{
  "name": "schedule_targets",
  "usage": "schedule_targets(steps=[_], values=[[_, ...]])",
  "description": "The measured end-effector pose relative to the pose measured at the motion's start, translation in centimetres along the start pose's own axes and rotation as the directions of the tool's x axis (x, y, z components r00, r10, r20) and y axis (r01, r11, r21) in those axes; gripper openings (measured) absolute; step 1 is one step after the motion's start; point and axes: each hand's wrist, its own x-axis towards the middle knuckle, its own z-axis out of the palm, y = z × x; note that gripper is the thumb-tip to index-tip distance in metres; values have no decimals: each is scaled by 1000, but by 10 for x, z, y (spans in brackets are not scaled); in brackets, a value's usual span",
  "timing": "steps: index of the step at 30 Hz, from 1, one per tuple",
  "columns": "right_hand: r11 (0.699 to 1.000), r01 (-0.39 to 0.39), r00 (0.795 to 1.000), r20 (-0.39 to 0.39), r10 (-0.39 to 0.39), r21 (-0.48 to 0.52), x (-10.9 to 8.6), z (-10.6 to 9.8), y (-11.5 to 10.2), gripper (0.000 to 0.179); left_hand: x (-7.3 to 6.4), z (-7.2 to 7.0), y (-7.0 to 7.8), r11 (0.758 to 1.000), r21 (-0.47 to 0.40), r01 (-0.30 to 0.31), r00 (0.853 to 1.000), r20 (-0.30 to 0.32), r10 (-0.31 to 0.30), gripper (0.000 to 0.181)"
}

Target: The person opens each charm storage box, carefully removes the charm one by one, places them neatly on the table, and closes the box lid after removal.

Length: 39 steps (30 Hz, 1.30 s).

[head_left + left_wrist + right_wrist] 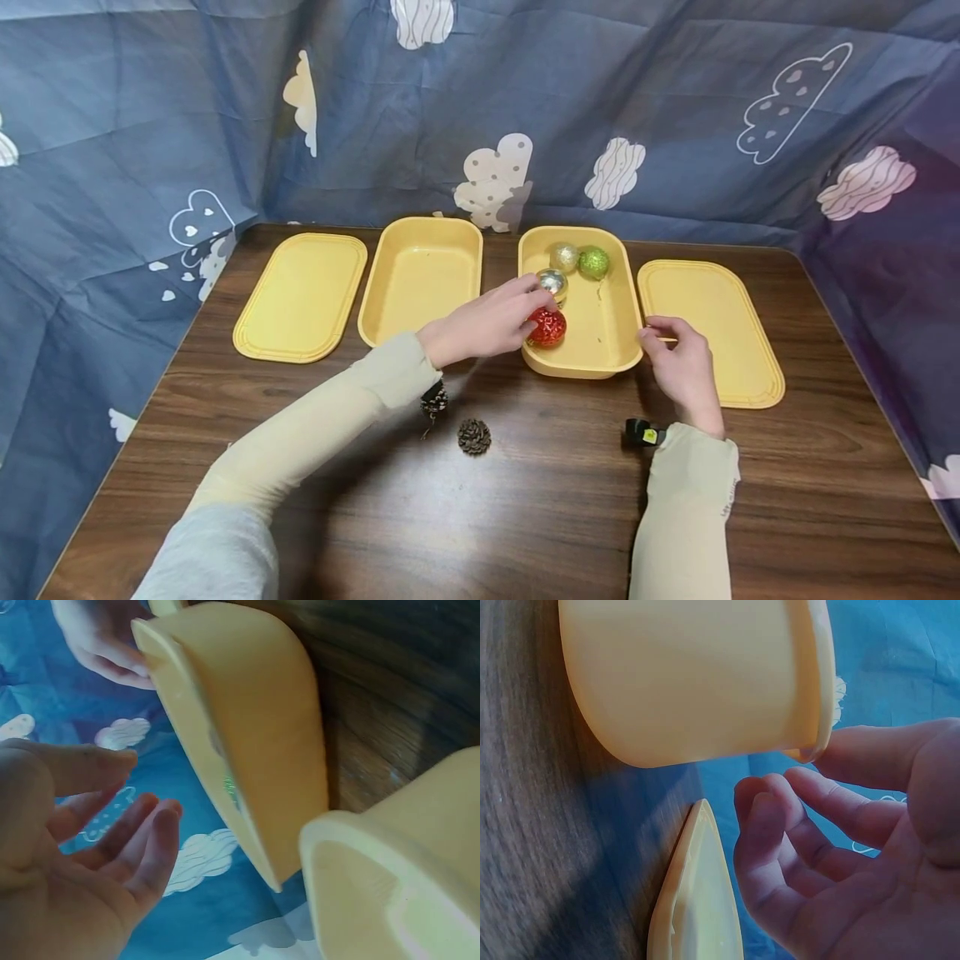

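Observation:
My left hand hovers over the near left corner of a yellow plastic box, fingers bent loosely beside a red Christmas bauble. In the left wrist view, a gap shows between the thumb and the fingers of that hand, with nothing held. A silver bauble, a pale gold bauble and a green glitter bauble lie farther back in the box. At the right rim is my right hand. Its thumb touches the rim, while the other fingers curve loosely below, apart from the wall.
A second yellow box stands to the left. Flat yellow lids lie at the far left and right. Two pine cones, one near the left sleeve and one in front, rest on the wooden table. Cloud-patterned cloth hangs behind.

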Motion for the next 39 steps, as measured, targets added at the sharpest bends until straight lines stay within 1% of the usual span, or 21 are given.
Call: schedule_targets(steps=[3,6,10,12,14,18,20,26,31,35,39], values=[[1000,3,1000,3,-3,0,0,0,0,42,11,5,-5,1000,6,0,999,46,0,36],[1000,-4,1000,4,4,-5,1,0,0,41,21,11,-7,1000,20,9,994,105,-11,41],[1000,-15,1000,5,15,-2,2,0,-1,40,30,18,-8,995,99,3,983,182,-21,45],[1000,-17,1000,8,17,0,2,0,-2,40,34,21,-9,988,152,-8,976,214,-25,47],[1000,-17,1000,14,17,3,1,0,-2,41,35,24,-9,984,179,-5,969,243,-39,49],[1000,-12,1000,15,12,3,2,0,-2,41,38,27,-8,983,183,19,955,287,-72,48],[1000,-9,1000,12,9,0,2,0,-1,40,40,28,-8,984,174,26,949,305,-80,45],[1000,-2,1000,10,2,-7,2,0,0,39,44,31,-7,986,167,18,930,358,-78,34],[1000,6,1000,13,-6,-13,1,-1,-2,39,46,33,-6,984,175,15,920,384,-82,30],[1000,14,1000,12,-14,-16,1,-1,-2,39,48,33,-4,981,189,32,916,388,-105,31],[1000,22,1000,14,-22,-14,0,-2,-2,39,51,35,-3,978,199,53,910,393,-130,38]])
